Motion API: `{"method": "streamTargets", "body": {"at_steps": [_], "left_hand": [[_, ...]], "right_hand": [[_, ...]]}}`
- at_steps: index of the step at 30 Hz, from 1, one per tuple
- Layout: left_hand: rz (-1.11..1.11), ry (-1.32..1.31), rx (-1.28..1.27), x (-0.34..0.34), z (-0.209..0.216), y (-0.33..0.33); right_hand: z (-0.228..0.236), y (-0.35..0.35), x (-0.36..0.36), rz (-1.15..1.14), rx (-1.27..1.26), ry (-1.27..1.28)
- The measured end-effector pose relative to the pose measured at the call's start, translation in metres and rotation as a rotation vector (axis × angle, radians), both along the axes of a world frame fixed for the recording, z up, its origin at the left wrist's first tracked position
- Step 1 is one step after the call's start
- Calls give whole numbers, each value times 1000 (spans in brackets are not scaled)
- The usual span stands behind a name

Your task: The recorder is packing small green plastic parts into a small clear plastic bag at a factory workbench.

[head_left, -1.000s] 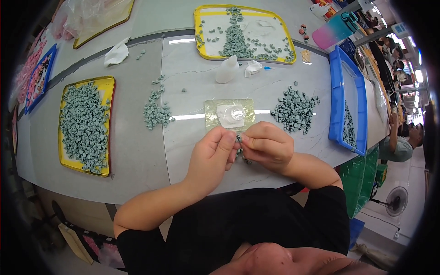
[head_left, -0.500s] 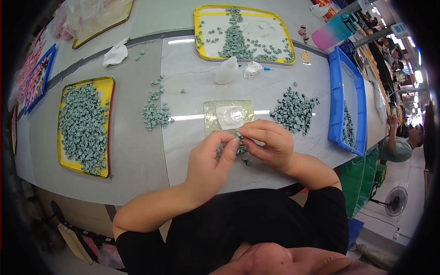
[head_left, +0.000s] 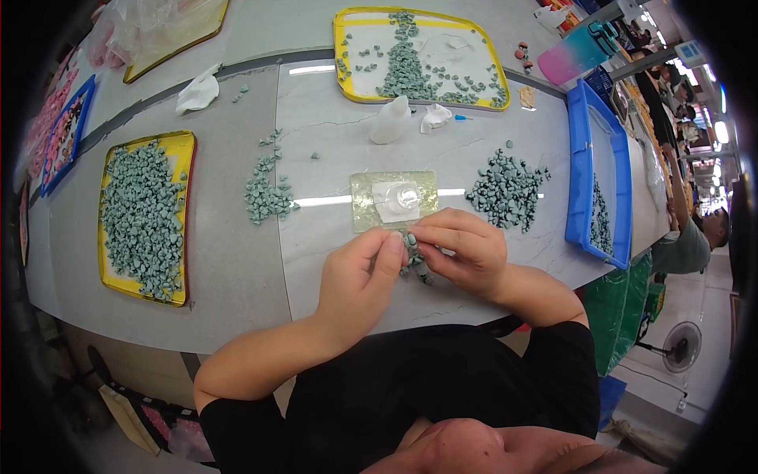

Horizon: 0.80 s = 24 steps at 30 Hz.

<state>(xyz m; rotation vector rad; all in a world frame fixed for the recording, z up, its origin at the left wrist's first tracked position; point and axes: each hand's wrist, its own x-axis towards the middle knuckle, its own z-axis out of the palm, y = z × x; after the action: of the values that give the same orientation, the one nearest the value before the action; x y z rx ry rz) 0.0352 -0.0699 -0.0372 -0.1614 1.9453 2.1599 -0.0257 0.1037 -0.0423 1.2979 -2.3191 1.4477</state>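
Close in front of me, a small grey-green pebble-like piece (head_left: 410,239) sits at the fingertips of my right hand (head_left: 470,251), pinched there. My left hand (head_left: 357,275) is closed, thumb against forefinger, right beside that piece; anything inside its pinch is hidden. Beneath the fingers, several loose green pieces (head_left: 424,277) lie on the table. Just beyond my hands is a greenish translucent pad (head_left: 365,209), bearing a white square sheet (head_left: 384,212) and a small clear round dish (head_left: 407,197).
Green pieces fill a yellow tray (head_left: 189,170) at left; small piles (head_left: 268,199) (head_left: 507,189) flank the pad. A second yellow tray (head_left: 341,47), a white squeeze bottle (head_left: 391,122) and crumpled tissue (head_left: 436,118) stand beyond. A blue bin (head_left: 580,158) is at right.
The small green piece has turned between my fingertips and shifted slightly nearer. My left thumb has moved up along the forefinger. At far right, a person's arm has risen.
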Motion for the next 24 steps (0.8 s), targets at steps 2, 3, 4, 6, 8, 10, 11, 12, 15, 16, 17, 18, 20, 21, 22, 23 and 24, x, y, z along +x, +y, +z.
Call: {"method": "streamTargets", "body": {"at_steps": [2,3,4,6,8,10,11,12,15,16,17,18,20,21,22,23,24], "left_hand": [[-5,-16,1,0,1,0],[4,-4,2,0,1,1],[13,9,4,-1,1,1],[14,11,-5,-1,1,1],[12,13,-11,-2,0,0],[14,-1,7,-3,0,-1],[15,-2,7,-3,0,-1],[5,-18,18,-3,0,-2],[-10,-36,26,-2,-1,-3],[-14,-37,21,-2,-1,-3],[-13,-37,21,-2,-1,-3],[-14,-39,29,-2,-1,-3],[-14,-40,37,-2,0,-3],[-7,-25,30,-2,-1,-3],[1,-10,22,-2,-1,-2],[2,-10,20,-3,-1,-3],[-8,-70,36,-4,0,-4]], "right_hand": [[-1,0,0,4,-5,-8],[-1,1,1,9,-10,-15],[-1,0,1,9,-10,-16],[-1,0,1,3,-12,-3],[-1,-1,0,-4,-7,-4],[0,-2,0,-9,-3,-6],[0,-2,0,0,-5,-17],[1,-2,1,9,-7,-29],[1,-3,2,26,-5,-68],[0,-3,2,26,-5,-68],[-1,-3,2,25,-7,-74],[-1,-3,3,23,-9,-80],[0,-3,3,20,-6,-76],[0,-2,3,17,-3,-72],[1,-2,2,18,-5,-72],[4,-2,0,32,25,-77],[6,-1,-3,46,55,-83]]}}
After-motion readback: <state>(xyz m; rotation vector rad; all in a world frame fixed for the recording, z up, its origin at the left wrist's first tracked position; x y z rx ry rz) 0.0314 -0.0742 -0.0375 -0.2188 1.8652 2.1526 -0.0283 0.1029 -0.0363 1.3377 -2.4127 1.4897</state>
